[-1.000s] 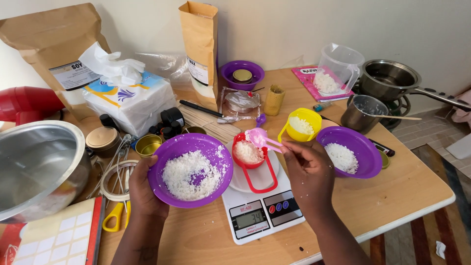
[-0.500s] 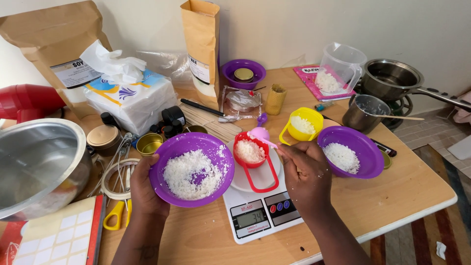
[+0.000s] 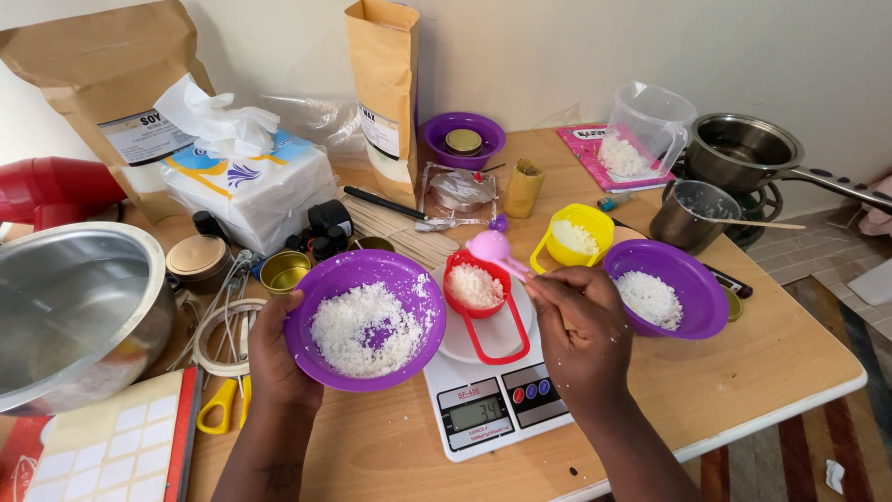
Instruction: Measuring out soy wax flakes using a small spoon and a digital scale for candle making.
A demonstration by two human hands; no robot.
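While white flakes are sitting heaped in the red measuring cup (image 3: 476, 286), we are looking down at it resting on the white plate (image 3: 483, 336) of a kitchen scale (image 3: 492, 395), its looped red handle pointing toward the person. The flakes are filling the cup's round bowl close to the rim. Just above its far edge, the right hand (image 3: 581, 333) is pinching the handle of a small pink spoon (image 3: 492, 249), fingers closed around it, the spoon's bowl hovering at the cup's rim. Beside the scale, the left hand (image 3: 271, 351) is gripping the edge of a purple bowl (image 3: 364, 318), thumb over the rim; inside, the same coarse white flakes are lying in a loose mound, with bare purple showing through the middle. We are seeing a second purple bowl (image 3: 671, 286) of flakes to the right of the hand, a yellow measuring cup (image 3: 576, 234) with flakes behind it, and a clear jug (image 3: 646, 130) farther back. A large steel bowl (image 3: 79, 316) is occupying the left edge of the wooden table (image 3: 762, 363), near a tissue pack (image 3: 251, 181) and two brown paper bags (image 3: 386, 93).
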